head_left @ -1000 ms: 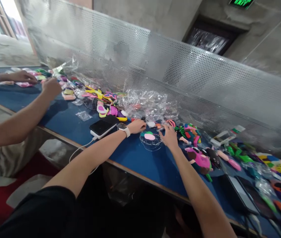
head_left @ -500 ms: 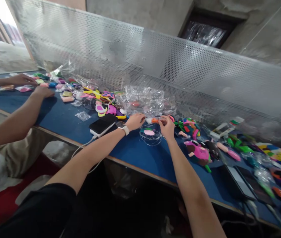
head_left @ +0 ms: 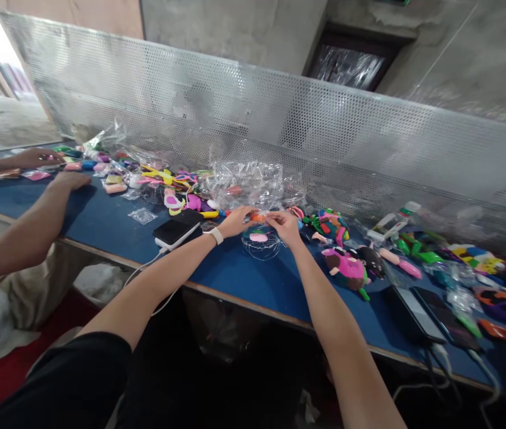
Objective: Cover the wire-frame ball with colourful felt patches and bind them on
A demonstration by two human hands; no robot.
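Note:
Between my two hands is a small orange piece (head_left: 258, 218) that looks like modelling clay. My left hand (head_left: 236, 222), wearing a white wristband (head_left: 216, 235), has its fingers closed on the left end of it. The fingertips of my right hand (head_left: 285, 226) pinch together at its right end. Just below, on the blue table (head_left: 221, 262), lies a pink oval (head_left: 259, 237) on a clear, round, wiry-looking plastic piece (head_left: 261, 250). Crumpled clear plastic bags (head_left: 253, 185) are heaped behind my hands.
A phone on a white power bank (head_left: 178, 227) lies left of my forearm, with a cable. At right are a pink clay figure (head_left: 346, 268) and dark devices with cables (head_left: 418, 313). Another person's hands (head_left: 72, 179) handle small packets at left. A perforated metal panel (head_left: 168, 89) stands behind the table.
My hands have come closer together; my left fingers have reached the orange piece, and my right hand has moved left with it. The camera view has shifted slightly.

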